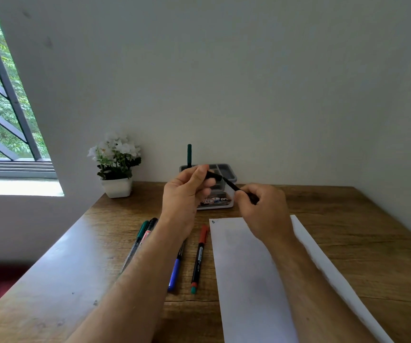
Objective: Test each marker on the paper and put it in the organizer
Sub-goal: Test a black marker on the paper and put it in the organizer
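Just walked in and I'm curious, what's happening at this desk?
A person holds a black marker in both hands, left hand at one end, right hand at the other, above the paper. One green marker already stands in the organizer. Several markers lie on the desk.

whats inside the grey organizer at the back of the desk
One dark green marker stands upright in the grey plastic organizer's back-left compartment. The compartments that show on the right look empty; the left hand covers the front-left part.

The left forearm (135,276) hides most of the blue marker (175,273); the organizer (226,169) label is unreadable.
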The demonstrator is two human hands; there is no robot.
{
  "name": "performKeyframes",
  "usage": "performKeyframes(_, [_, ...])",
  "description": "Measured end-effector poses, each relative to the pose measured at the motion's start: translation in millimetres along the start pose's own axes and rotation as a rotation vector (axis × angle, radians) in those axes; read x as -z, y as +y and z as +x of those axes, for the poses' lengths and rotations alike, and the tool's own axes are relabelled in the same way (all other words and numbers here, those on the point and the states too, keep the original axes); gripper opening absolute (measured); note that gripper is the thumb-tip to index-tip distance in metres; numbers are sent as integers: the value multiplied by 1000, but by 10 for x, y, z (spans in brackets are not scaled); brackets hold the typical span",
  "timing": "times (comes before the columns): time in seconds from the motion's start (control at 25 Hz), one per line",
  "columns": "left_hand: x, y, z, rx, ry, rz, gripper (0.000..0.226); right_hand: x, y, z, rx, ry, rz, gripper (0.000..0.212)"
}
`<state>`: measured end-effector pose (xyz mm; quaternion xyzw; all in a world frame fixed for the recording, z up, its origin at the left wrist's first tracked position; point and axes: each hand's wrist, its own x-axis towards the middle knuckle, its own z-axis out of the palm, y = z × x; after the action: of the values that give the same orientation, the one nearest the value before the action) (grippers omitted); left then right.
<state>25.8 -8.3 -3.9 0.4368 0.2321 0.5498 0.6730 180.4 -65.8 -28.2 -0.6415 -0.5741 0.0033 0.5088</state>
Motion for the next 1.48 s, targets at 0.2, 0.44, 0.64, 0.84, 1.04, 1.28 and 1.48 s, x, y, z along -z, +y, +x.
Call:
performKeyframes(0.2, [-32, -16, -26, 154, -68, -140, 25, -52, 15, -20, -155, 20, 513, 25])
performKeyframes(0.44, [-21, -89, 4, 120, -161, 1, 27, -46, -88, -5, -186, 61, 806, 36])
performKeyframes(0.64, [40, -109, 47, 194, -190, 533, 18, -47, -83, 19, -274, 83, 866, 33])
performKeyframes(0.84, [17, -264, 39, 33, -155, 1453, 20, -152, 31, -20, -331, 40, 670, 17])
performKeyframes(1.04, [39, -330, 96, 142, -106, 1619, 47, -321, 130, 1, -301, 44, 291, 12])
performKeyframes(1.28, [31, -363, 167, 184, -122, 1667, 62, -412, 181, 26, -371, -83, 188, 13])
performKeyframes(1.48, [64, -383, 226, 216, -145, 1670, 58, -417, 172, 35, -356, -117, 159, 5])
